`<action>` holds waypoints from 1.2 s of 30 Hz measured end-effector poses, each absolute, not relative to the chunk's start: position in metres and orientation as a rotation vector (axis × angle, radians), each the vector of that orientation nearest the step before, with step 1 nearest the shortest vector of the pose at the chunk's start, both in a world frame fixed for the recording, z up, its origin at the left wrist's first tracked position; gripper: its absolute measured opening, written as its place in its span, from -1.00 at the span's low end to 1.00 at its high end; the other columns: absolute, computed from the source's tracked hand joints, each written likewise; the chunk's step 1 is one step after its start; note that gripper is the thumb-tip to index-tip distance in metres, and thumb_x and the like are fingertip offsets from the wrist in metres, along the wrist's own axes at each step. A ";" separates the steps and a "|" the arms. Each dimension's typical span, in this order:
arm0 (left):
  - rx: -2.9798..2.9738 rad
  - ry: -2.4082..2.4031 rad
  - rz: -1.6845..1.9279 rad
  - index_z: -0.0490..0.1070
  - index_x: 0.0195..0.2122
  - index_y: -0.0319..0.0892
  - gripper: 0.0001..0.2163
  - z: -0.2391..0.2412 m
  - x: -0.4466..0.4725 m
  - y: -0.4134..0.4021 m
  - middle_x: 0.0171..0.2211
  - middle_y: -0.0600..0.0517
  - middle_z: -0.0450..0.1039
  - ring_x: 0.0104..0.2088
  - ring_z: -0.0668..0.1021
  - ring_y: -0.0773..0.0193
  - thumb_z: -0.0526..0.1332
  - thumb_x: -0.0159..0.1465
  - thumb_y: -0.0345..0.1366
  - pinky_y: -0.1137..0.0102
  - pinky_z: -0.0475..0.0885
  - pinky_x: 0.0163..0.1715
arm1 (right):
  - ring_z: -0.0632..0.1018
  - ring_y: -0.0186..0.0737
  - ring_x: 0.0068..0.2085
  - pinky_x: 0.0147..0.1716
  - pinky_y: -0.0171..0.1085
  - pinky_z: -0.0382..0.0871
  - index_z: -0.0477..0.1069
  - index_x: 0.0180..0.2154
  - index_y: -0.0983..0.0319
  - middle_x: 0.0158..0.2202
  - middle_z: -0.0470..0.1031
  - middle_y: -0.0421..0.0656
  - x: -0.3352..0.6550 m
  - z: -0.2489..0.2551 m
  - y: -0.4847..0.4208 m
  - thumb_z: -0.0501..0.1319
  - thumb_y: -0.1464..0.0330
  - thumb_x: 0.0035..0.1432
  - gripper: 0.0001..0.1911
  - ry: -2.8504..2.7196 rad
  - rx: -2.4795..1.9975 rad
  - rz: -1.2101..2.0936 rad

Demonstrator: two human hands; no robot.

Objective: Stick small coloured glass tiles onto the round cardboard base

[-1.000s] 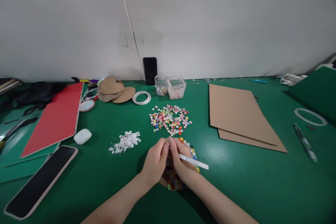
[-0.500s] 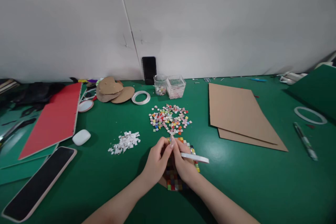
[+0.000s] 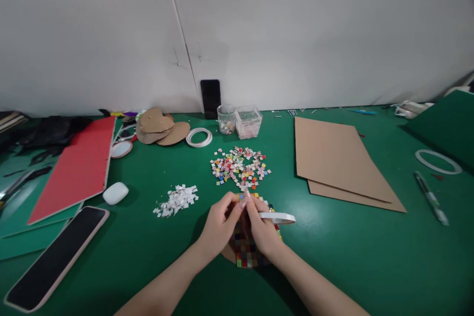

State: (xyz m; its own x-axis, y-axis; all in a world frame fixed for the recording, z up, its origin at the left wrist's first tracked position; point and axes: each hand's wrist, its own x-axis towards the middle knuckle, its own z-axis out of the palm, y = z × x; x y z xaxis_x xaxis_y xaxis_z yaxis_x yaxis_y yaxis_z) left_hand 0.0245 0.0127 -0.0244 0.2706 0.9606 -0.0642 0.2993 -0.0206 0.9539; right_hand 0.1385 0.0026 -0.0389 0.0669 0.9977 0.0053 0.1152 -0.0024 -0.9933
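Note:
My left hand (image 3: 221, 221) and my right hand (image 3: 262, 227) meet at the fingertips over a round cardboard piece (image 3: 227, 252) partly covered with colourful mosaic tiles (image 3: 250, 259). A narrow roll of white tape (image 3: 283, 217) sticks out to the right from my closed right hand. The left thumb and forefinger are pinched together; whatever is between them is too small to make out. Just beyond the fingertips lies a scattered pile of small coloured tiles (image 3: 237, 168). My hands hide much of the tiled piece.
Left of the hands is a heap of white paper bits (image 3: 179, 201). Farther left lie a phone (image 3: 57, 259), a white case (image 3: 115, 193) and a red board (image 3: 79, 168). Clear containers (image 3: 248, 123) stand at the back; cardboard sheets (image 3: 333, 153) lie at right.
The fingertips have shifted slightly, with the right forefinger now more upright. The tape roll has tilted to show more of its ring. A little more of the cardboard piece shows.

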 end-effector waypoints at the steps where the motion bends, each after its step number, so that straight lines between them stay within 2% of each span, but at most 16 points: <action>1: 1.533 1.215 0.819 0.16 -0.51 -0.17 -0.74 -0.024 0.025 0.013 -0.59 0.17 0.13 -0.56 0.24 0.41 0.01 0.26 -0.14 0.52 0.17 -0.56 | 0.45 -0.23 -0.36 -0.35 -0.33 0.34 0.46 -0.37 0.21 -0.45 0.47 -0.17 0.139 -0.038 0.004 -0.06 0.16 0.20 -0.60 -1.270 -1.318 1.085; 6: 1.564 1.217 0.823 0.14 -0.56 -0.17 -0.70 -0.022 0.025 0.015 -0.62 0.17 0.09 -0.59 0.22 0.42 0.01 0.26 -0.13 0.52 0.14 -0.58 | 0.42 -0.24 -0.44 -0.44 -0.34 0.32 0.43 -0.46 0.19 -0.53 0.42 -0.19 0.142 -0.039 0.008 -0.05 0.18 0.20 -0.62 -1.323 -1.330 1.031; 16: 1.580 1.225 0.890 0.15 -0.56 -0.17 -0.71 -0.020 0.021 0.013 -0.61 0.16 0.08 -0.56 0.19 0.40 0.01 0.26 -0.16 0.50 0.11 -0.57 | 0.41 -0.28 -0.38 -0.34 -0.35 0.28 0.37 -0.48 0.23 -0.51 0.37 -0.23 0.141 -0.029 0.005 -0.05 0.17 0.22 -0.61 -1.275 -1.255 1.186; 25: 1.488 1.155 0.859 0.18 -0.48 -0.17 -0.75 -0.022 0.020 0.011 -0.56 0.14 0.11 -0.52 0.21 0.39 -0.02 0.27 -0.16 0.49 0.16 -0.52 | 0.35 -0.33 -0.44 -0.42 -0.37 0.24 0.33 -0.47 0.23 -0.52 0.32 -0.23 0.142 -0.030 0.005 -0.03 0.22 0.23 -0.67 -1.415 -1.183 1.160; 36: 1.380 1.074 0.836 0.17 -0.47 -0.16 -0.76 -0.019 0.020 0.011 -0.55 0.14 0.12 -0.53 0.23 0.39 -0.02 0.27 -0.16 0.50 0.19 -0.52 | 0.40 -0.29 -0.41 -0.38 -0.35 0.29 0.42 -0.41 0.22 -0.50 0.39 -0.22 0.142 -0.033 0.004 -0.03 0.22 0.22 -0.67 -1.320 -1.176 1.103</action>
State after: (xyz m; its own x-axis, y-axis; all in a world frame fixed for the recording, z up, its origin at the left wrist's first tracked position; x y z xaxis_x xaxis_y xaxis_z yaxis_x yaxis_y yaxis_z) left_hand 0.0196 0.0110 -0.0194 0.3296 0.9388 -0.0998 0.1338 0.0582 0.9893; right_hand 0.1417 0.0038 -0.0330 -0.0160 0.9942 0.1065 0.0718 0.1074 -0.9916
